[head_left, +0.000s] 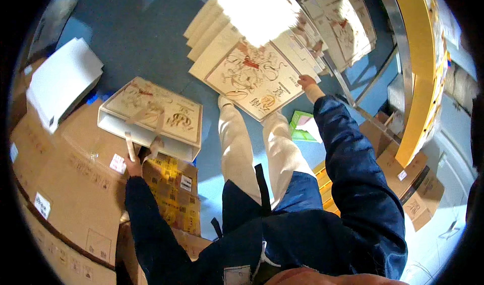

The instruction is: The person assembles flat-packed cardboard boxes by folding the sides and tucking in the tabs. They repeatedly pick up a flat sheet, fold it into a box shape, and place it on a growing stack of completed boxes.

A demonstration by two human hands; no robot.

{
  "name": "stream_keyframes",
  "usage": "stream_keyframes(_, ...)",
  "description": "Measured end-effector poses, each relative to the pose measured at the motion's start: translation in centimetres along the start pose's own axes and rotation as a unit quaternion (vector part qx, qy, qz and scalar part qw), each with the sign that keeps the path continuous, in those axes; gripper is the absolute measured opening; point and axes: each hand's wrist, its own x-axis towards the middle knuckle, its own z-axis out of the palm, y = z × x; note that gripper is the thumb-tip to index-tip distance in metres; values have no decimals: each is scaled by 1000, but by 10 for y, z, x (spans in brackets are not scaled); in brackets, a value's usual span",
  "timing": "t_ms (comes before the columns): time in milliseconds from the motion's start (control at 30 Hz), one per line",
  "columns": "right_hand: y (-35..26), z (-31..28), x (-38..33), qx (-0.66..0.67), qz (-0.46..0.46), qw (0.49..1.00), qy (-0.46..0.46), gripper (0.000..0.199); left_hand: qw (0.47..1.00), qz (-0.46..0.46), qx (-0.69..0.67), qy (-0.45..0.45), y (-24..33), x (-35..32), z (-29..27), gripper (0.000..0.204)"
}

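On the far left, a white stack (63, 80) sits by a large brown carton (75, 156). Next comes a printed box (174, 99), resting on cartons with its long near side open to a white inside; it looks formed but not yet closed. The left hand (134, 168) is raised at that open side, beside a pale strip (129, 145); whether its fingers grip the strip I cannot tell. In the middle, a large printed piece (257, 78) lies in front of a fanned set of similar pieces (204, 32). The right hand (306, 82) has its fingers closed on that piece's right edge. Farther right, behind a metal rail (355, 106), is another printed stack (348, 33). Judging by these piles, the work seems only partway along, with many pieces left to handle.
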Motion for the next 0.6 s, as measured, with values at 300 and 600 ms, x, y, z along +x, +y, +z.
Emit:
stream_keyframes(300, 75, -25, 65, -34, 127, 988, 81, 69, 943, -4, 329, 49, 92, -48, 19, 72)
stream_keyframes(600, 262, 53, 90, 197, 5, 976, 93, 56, 936, 214, 271, 64, 135, -120, 71, 63)
